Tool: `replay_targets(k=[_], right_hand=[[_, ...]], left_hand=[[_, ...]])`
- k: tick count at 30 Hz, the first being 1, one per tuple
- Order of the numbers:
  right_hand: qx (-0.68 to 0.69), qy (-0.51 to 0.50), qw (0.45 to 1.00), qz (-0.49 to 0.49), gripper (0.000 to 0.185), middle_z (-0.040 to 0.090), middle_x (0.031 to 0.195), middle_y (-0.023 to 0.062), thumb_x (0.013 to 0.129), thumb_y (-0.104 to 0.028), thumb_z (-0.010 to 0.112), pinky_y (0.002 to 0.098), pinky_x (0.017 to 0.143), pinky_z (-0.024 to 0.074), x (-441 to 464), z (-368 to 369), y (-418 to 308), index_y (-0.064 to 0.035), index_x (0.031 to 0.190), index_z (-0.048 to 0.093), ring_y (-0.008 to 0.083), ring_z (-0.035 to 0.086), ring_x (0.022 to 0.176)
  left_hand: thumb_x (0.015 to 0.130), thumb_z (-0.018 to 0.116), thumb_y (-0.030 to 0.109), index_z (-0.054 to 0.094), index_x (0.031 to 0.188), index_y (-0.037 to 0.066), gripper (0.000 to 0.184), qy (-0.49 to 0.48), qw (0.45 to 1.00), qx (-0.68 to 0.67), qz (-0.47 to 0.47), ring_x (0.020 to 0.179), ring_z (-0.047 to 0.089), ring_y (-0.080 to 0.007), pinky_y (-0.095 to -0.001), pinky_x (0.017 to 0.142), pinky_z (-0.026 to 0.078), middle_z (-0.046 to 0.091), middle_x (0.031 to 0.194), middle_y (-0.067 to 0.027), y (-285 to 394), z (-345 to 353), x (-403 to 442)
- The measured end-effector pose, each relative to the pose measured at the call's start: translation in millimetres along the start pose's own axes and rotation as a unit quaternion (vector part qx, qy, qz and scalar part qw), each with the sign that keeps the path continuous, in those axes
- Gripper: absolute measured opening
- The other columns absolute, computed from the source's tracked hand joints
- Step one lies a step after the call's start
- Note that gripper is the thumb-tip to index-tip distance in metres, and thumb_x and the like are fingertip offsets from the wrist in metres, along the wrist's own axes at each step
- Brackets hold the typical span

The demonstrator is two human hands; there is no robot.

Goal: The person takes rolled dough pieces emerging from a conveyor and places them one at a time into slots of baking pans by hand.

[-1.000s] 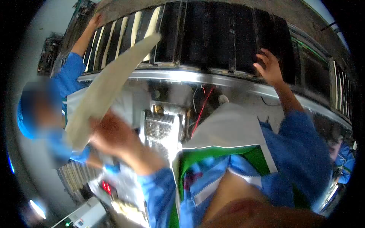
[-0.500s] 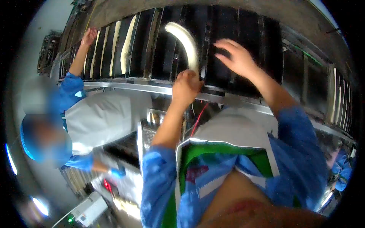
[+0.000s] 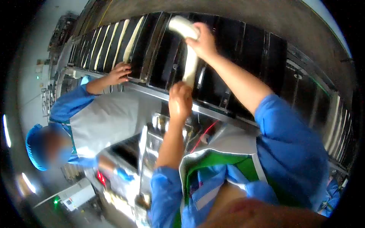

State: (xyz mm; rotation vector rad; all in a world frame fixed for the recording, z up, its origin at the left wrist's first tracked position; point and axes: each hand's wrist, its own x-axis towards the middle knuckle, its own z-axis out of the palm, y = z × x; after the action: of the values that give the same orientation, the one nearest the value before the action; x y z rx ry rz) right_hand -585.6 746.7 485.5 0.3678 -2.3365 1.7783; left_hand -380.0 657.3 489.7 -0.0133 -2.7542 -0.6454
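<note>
Now the right hand point(image 3: 204, 42) is closed on the strip point(image 3: 191, 62) too, near the tray's point(image 3: 160, 62) far edge — the left hand point(image 3: 180, 99) grips its near end. Both share the work.

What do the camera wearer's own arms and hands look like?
The ungloved left hand and ungloved right hand join bare forearms. The loose blue fabric left sleeve and matching blue fabric right sleeve seem to end near the elbows. No cables or clear markings show.

The left hand point(image 3: 180, 102) hides the near end of the pale strip point(image 3: 191, 62); the red display point(image 3: 100, 178) is blurred.
</note>
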Motion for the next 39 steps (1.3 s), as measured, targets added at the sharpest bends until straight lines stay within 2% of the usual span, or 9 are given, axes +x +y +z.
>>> replay_targets(k=[4, 6, 7, 9, 14, 21, 30, 37, 39], right_hand=[[-0.234, -0.085, 0.966, 0.067, 0.073, 0.052, 0.113, 0.0254, 0.069, -0.046, 0.071, 0.0387, 0.091, 0.0429, 47.6, 29.8, 11.5, 0.0038, 0.117, 0.047, 0.0366, 0.054, 0.105], [-0.332, -0.178, 0.926, 0.01, 0.07, 0.05, 0.117, 0.0253, 0.074, -0.048, 0.065, 0.0388, 0.092, 0.0423, 62.2, 46.4, 8.8, 0.0046, 0.117, 0.049, 0.0347, 0.051, 0.109], [-0.374, -0.185, 0.907, -0.054, 0.064, 0.05, 0.118, 0.0231, 0.075, -0.046, 0.064, 0.0387, 0.091, 0.043, 62.6, 52.8, 6.5, 0.0024, 0.115, 0.052, 0.0334, 0.051, 0.109], [-0.348, -0.248, 0.902, -0.058, 0.056, 0.051, 0.117, 0.0198, 0.077, -0.043, 0.064, 0.0388, 0.089, 0.0437, 55.9, 55.7, -8.1, -0.0004, 0.112, 0.055, 0.0324, 0.051, 0.108], [-0.239, -0.367, 0.894, -0.096, 0.031, 0.052, 0.106, 0.0134, 0.078, -0.026, 0.066, 0.0394, 0.083, 0.0456, -7.8, 41.8, -5.4, -0.0045, 0.098, 0.058, 0.0321, 0.054, 0.099], [-0.247, -0.348, 0.872, -0.239, 0.05, 0.046, 0.126, 0.0174, 0.073, -0.026, 0.069, 0.0447, 0.099, 0.0313, -126.7, 37.0, -25.3, -0.0037, 0.114, 0.053, 0.0349, 0.041, 0.118], [-0.469, -0.401, 0.775, -0.134, 0.061, 0.049, 0.124, 0.0173, 0.083, -0.05, 0.055, 0.0664, 0.096, 0.021, -154.0, 27.2, -18.3, -0.0001, 0.117, 0.05, 0.0341, 0.042, 0.119], [-0.538, -0.327, 0.729, -0.267, 0.066, 0.051, 0.123, 0.0148, 0.08, -0.058, 0.054, 0.0684, 0.094, 0.0231, -159.6, 50.3, -15.4, 0.0008, 0.11, 0.055, 0.0276, 0.039, 0.124], [-0.527, -0.223, 0.727, -0.379, 0.055, 0.058, 0.109, 0.0152, 0.078, -0.055, 0.057, 0.0562, 0.081, 0.0392, -167.0, 56.1, -13.9, -0.0023, 0.093, 0.062, 0.0307, 0.052, 0.106]], left_hand=[[0.081, 0.052, 0.013, 0.061, 0.092, 0.008, 0.015, -0.008, 0.96, -0.179, -0.213, 0.091, 0.057, -0.0315, -0.0393, 0.077, 0.048, 0.059, 0.104, -0.0129, -75.2, 25.4, 32.3], [0.074, 0.053, 0.006, 0.063, 0.089, 0.006, 0.018, -0.165, 0.975, 0.101, -0.107, 0.096, 0.057, -0.0331, -0.0404, 0.081, 0.048, 0.058, 0.105, -0.0151, -105.0, 18.9, 41.9], [0.077, 0.053, 0.01, 0.064, 0.089, 0.007, 0.017, -0.238, 0.936, 0.159, -0.203, 0.094, 0.059, -0.032, -0.0395, 0.08, 0.049, 0.058, 0.103, -0.014, -95.7, 3.0, 57.3], [0.08, 0.051, 0.011, 0.064, 0.089, 0.007, 0.017, -0.301, 0.916, 0.199, -0.177, 0.091, 0.06, -0.0317, -0.0395, 0.077, 0.05, 0.059, 0.101, -0.0132, -118.8, -10.3, 69.4], [0.082, 0.05, 0.018, 0.062, 0.103, 0.014, 0.024, -0.139, 0.959, 0.161, -0.187, 0.114, 0.048, -0.0288, -0.0499, 0.1, 0.03, 0.056, 0.113, -0.0098, -153.4, -26.2, 50.5], [0.068, 0.063, 0.011, 0.06, 0.107, 0.013, 0.038, 0.102, 0.955, 0.141, -0.24, 0.11, 0.047, -0.0343, -0.0508, 0.095, 0.034, 0.052, 0.119, -0.0131, -199.6, -118.7, -156.7], [0.068, 0.066, 0.01, 0.059, 0.103, 0.009, 0.036, 0.208, 0.725, 0.227, -0.617, 0.108, 0.048, -0.0338, -0.0423, 0.092, 0.039, 0.053, 0.117, -0.0144, -136.5, -130.9, -435.9], [0.069, 0.065, 0.015, 0.059, 0.104, 0.006, 0.037, 0.251, 0.635, 0.25, -0.686, 0.105, 0.05, -0.035, -0.0416, 0.09, 0.04, 0.055, 0.112, -0.0165, -114.2, -156.9, -551.8], [0.069, 0.065, 0.015, 0.06, 0.104, 0.006, 0.037, 0.258, 0.611, 0.265, -0.7, 0.104, 0.05, -0.0346, -0.0414, 0.09, 0.04, 0.055, 0.113, -0.0161, -115.1, -159.0, -573.9]])
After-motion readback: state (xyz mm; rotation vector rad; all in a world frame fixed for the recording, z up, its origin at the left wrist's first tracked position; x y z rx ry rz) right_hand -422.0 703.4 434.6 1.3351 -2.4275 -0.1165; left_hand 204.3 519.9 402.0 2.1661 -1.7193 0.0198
